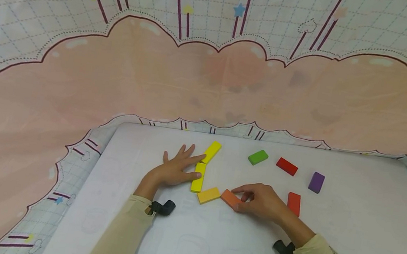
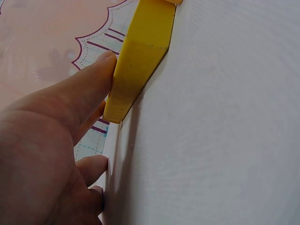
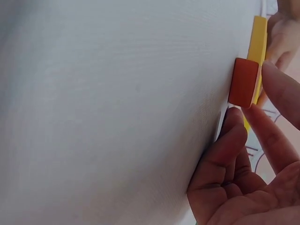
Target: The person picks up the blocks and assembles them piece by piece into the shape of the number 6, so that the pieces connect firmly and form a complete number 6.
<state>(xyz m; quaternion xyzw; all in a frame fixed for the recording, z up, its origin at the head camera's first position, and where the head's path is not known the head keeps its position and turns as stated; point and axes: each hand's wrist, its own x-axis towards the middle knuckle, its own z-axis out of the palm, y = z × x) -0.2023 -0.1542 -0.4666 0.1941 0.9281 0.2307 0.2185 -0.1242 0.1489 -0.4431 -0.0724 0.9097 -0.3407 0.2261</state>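
Note:
My left hand (image 1: 173,171) lies spread with straight fingers, thumb and index touching two yellow blocks: a near one (image 1: 196,184) and a far one (image 1: 213,151). In the left wrist view the thumb rests against a yellow block (image 2: 140,51). With thumb and index finger, my right hand (image 1: 262,201) pinches an orange block (image 1: 229,198) on the table. That block's end face appears orange-red (image 3: 243,83) in the right wrist view. Beside it lies an amber-yellow block (image 1: 208,195), whose other end is near the near yellow block. Together these blocks form a bent row.
A green block (image 1: 258,157), a dark red block (image 1: 286,166) and a purple block (image 1: 316,182) lie apart towards the back right. Another red block (image 1: 294,203) sits behind the right forearm. The white tabletop (image 1: 363,221) meets a patterned cloth (image 1: 202,83) at the back.

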